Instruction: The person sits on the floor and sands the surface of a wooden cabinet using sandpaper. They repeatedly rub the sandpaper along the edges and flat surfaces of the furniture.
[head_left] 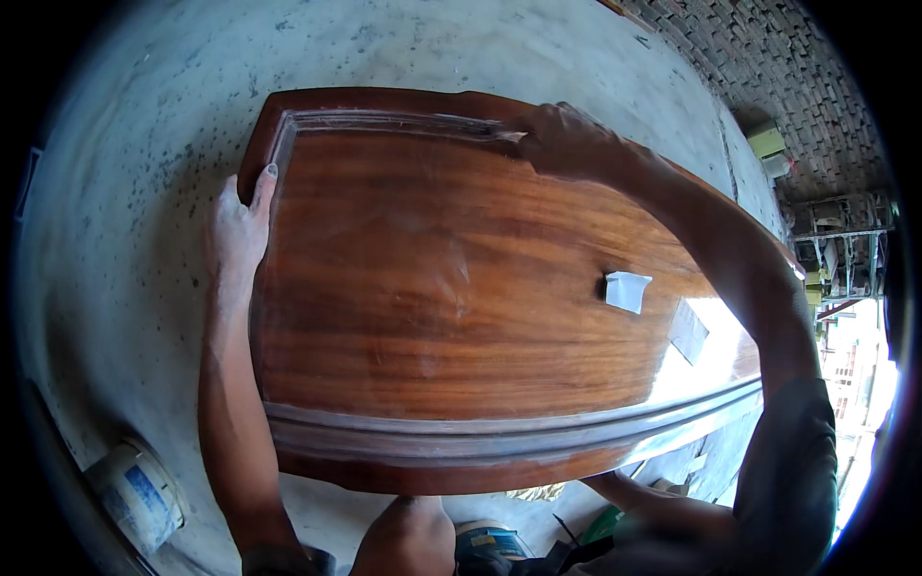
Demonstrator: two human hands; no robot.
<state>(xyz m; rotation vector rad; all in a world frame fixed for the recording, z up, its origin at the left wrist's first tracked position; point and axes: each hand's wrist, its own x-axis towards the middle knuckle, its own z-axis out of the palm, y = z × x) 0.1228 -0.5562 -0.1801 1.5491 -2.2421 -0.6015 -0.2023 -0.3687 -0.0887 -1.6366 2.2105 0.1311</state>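
Note:
A large reddish-brown wooden panel (pixel 413 278), with a raised frame and grooved moulding, lies in front of me. My left hand (pixel 240 226) grips its left edge, thumb on top of the frame and fingers around the outer side. At the far side, my right hand (pixel 567 142) is closed with its fingertips pressed down on the far moulding (pixel 403 123). Whatever the right fingers hold, if anything, is hidden. Pale dust whitens the far moulding and the near moulding (pixel 499 422).
A folded white paper piece (pixel 627 292) and a flat greyish sheet (pixel 689 331) rest on the panel's right part. A white bucket (pixel 134 494) stands on the concrete floor (pixel 163 115) at lower left. Beyond the floor at upper right is a brick surface (pixel 740 58). My knee (pixel 408 538) is near the panel's front edge.

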